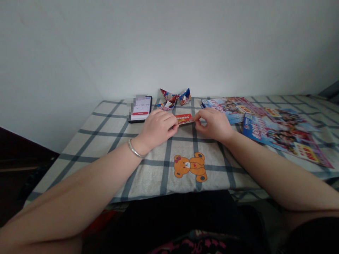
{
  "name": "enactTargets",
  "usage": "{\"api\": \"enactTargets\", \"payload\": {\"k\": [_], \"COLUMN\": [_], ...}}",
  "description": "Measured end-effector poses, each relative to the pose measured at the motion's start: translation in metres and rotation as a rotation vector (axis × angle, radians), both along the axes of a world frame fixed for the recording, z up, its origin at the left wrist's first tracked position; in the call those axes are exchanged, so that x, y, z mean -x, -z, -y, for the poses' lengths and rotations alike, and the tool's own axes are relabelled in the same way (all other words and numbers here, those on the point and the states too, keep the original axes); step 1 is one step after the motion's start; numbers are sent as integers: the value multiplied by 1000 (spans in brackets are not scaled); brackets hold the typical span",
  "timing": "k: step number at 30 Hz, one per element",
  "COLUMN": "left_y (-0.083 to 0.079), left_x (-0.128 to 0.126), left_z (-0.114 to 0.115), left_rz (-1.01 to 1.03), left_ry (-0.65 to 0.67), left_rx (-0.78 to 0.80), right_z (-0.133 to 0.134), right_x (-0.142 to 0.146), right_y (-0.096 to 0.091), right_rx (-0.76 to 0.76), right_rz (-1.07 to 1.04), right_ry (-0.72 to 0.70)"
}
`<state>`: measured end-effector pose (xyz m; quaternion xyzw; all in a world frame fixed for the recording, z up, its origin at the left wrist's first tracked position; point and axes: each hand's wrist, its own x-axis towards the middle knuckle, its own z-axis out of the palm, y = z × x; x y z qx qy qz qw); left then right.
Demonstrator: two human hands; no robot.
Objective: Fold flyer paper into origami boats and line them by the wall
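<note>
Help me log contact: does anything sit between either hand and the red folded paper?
Nothing visible does. The left hand and the right hand each pinch an end of the red folded paper directly. The phone and the folded paper shapes lie beyond it, the flyers off to the right, none in between.

The small red folded paper strip (184, 119) lay on the grey-checked table cloth (100, 135), between the left hand (158, 128) and the right hand (214, 124), each pinching one end. Just behind the left hand lay a black slab phone (140, 108); farther behind both hands, two folded glossy-paper shapes (174, 98). Right of the right hand spread colourful printed paper flyers (267, 125).
</note>
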<state>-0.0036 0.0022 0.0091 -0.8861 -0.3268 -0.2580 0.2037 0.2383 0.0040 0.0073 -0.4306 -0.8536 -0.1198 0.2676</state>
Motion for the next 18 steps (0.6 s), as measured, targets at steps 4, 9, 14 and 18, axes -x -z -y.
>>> {"api": "enactTargets", "payload": {"k": [4,9,14,18], "left_y": [3,4,6,6], "left_x": [2,4,6,6], "left_z": [-3,-5,-7,-8], "left_rz": [34,53,125,129], "left_ry": [-7,-18,-29,-10], "left_rx": [-26,-5,8,14], "right_z": [-2,-4,-8,-6], "right_x": [-5,-6,-9,-7], "right_y": [1,2,5,3], "right_rx": [7,12,34,-16], "right_rz": [-36,-54,-212,-203], "right_ry": [37,53,74,-97]}}
